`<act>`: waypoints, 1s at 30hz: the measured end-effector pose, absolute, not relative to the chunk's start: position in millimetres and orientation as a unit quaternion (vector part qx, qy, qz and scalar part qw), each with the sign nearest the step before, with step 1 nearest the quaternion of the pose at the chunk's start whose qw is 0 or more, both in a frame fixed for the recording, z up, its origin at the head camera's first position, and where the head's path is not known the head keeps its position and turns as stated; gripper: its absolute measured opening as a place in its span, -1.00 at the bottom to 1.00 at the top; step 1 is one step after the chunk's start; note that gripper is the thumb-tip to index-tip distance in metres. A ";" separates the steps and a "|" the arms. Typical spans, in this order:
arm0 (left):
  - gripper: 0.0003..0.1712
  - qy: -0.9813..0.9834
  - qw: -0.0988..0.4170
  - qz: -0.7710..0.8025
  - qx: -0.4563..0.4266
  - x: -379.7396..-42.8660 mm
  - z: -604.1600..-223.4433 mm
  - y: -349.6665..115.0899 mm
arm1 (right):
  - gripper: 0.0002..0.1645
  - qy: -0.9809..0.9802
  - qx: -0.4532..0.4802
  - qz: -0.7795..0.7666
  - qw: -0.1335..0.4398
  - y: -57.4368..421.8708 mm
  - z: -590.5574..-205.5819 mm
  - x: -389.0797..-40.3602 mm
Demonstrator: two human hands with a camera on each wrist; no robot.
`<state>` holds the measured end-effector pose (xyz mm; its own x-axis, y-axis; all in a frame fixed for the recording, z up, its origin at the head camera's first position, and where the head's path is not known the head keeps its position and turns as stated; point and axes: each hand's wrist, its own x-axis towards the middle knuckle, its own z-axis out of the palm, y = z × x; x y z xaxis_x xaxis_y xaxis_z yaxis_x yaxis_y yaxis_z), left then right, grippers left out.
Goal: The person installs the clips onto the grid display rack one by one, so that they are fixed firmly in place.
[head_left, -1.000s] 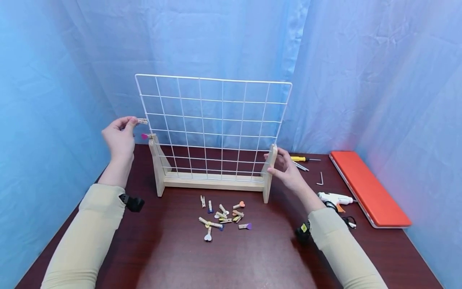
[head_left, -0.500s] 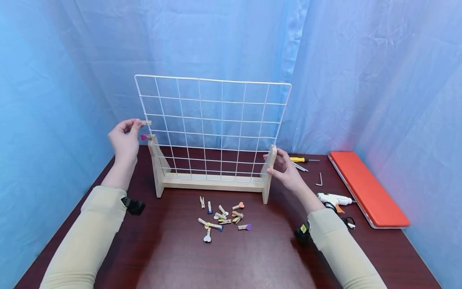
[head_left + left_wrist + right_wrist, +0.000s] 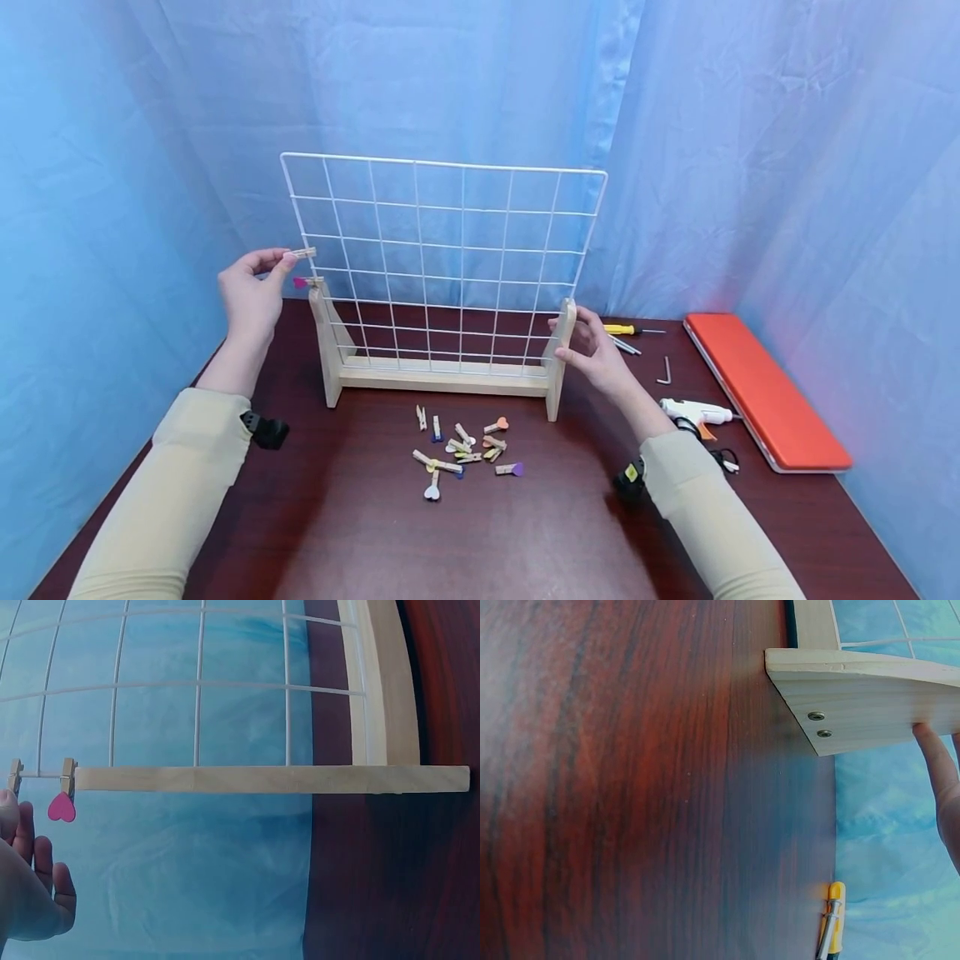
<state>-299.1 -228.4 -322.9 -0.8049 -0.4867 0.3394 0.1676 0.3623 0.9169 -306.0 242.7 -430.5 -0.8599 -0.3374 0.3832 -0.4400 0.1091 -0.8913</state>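
A white wire grid (image 3: 462, 247) stands in a wooden stand (image 3: 442, 383) on the dark table. My left hand (image 3: 251, 292) pinches the heart end of a small wooden clothespin (image 3: 306, 252), whose other end is on the grid's left side wire. Just below it, a clothespin with a pink heart (image 3: 302, 282) is clipped to the same wire; it shows in the left wrist view too. My right hand (image 3: 597, 358) grips the stand's right upright (image 3: 559, 358), thumb in front and fingers behind. The heart on the pinched clothespin is hidden by my fingers.
Several heart-topped clothespins (image 3: 465, 457) lie loosely in front of the stand. To the right are a yellow screwdriver (image 3: 621, 330), a hex key (image 3: 666, 372), a white glue gun (image 3: 696, 412) and a red case (image 3: 765, 392). Blue curtains (image 3: 450, 75) surround the table.
My left hand has moved the clothespin slightly right, from beside the grid's left wire onto it. The hand then shifted a little left while the clothespin stayed on the wire. My right hand stays put.
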 end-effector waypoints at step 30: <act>-0.51 -0.870 0.291 -0.288 -0.272 -234.4 -379.2 -172.6 | -0.22 -0.757 0.239 0.606 0.042 236.2 -409.0 -286.9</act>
<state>-234.4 -172.6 -379.2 -0.6817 0.3063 0.6645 0.6424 0.6852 0.3432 -286.9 236.2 -409.0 -0.8821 -0.3111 0.3537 -0.4131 0.1500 -0.8983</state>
